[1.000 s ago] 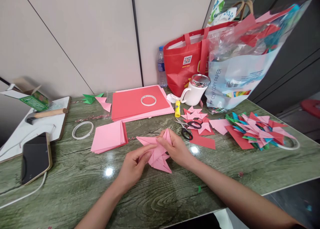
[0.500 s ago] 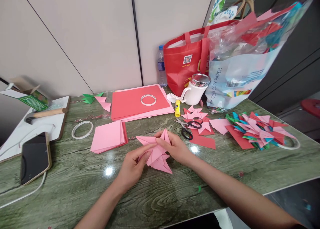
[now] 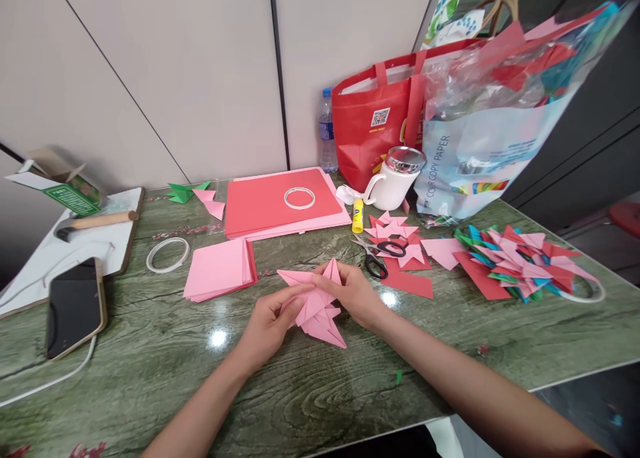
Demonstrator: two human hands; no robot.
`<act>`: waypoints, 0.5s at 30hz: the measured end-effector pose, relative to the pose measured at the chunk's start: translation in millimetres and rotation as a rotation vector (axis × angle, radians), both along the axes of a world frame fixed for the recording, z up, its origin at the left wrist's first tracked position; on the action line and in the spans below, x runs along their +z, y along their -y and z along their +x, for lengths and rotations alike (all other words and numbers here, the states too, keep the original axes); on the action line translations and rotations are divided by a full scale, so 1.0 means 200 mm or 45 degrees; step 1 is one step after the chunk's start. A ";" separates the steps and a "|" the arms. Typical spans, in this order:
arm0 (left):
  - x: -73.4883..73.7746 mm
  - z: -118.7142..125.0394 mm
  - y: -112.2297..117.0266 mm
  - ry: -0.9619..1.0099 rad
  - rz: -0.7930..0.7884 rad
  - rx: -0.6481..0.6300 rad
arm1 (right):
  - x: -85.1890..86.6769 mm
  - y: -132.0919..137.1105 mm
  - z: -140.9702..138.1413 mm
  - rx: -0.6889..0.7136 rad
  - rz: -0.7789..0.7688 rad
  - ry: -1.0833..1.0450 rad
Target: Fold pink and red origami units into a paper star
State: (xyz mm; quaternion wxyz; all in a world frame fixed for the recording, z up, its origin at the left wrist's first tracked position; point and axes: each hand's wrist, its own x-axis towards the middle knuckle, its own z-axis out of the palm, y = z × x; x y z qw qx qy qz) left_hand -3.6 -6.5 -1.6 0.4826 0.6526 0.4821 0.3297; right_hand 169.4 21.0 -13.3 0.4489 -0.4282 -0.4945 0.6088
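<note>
Between my hands is a folded pink paper piece (image 3: 316,306) with several pointed tips, held just over the table. My left hand (image 3: 273,315) pinches its left side between thumb and fingers. From the right, my right hand (image 3: 353,291) grips its upper part, the thumb pressed on the folds near a raised tip. My fingers behind the paper are partly hidden. To the left lies a stack of pink paper squares (image 3: 217,269). Black-handled scissors (image 3: 383,250) rest to the right, by several small pink folded pieces (image 3: 393,230).
Red and pink sheets (image 3: 265,208) lie at the back under a tape roll (image 3: 299,198). A glue stick (image 3: 357,216), white mug (image 3: 395,181) and red bag (image 3: 365,125) stand behind. Colourful folded papers (image 3: 520,261) are piled right. A phone (image 3: 76,308) and hammer (image 3: 95,223) are left.
The camera view has shifted slightly, so the things on the table appear a little further right. Both hands keep nearly the same grip on the pink folded paper.
</note>
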 end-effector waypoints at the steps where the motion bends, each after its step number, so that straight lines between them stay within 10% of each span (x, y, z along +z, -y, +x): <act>1: -0.01 0.00 0.00 0.020 -0.003 -0.003 | 0.00 0.00 0.00 0.005 -0.021 -0.018; 15: -0.04 0.00 0.00 0.262 -0.150 -0.042 | -0.02 0.00 -0.03 -0.084 -0.103 -0.004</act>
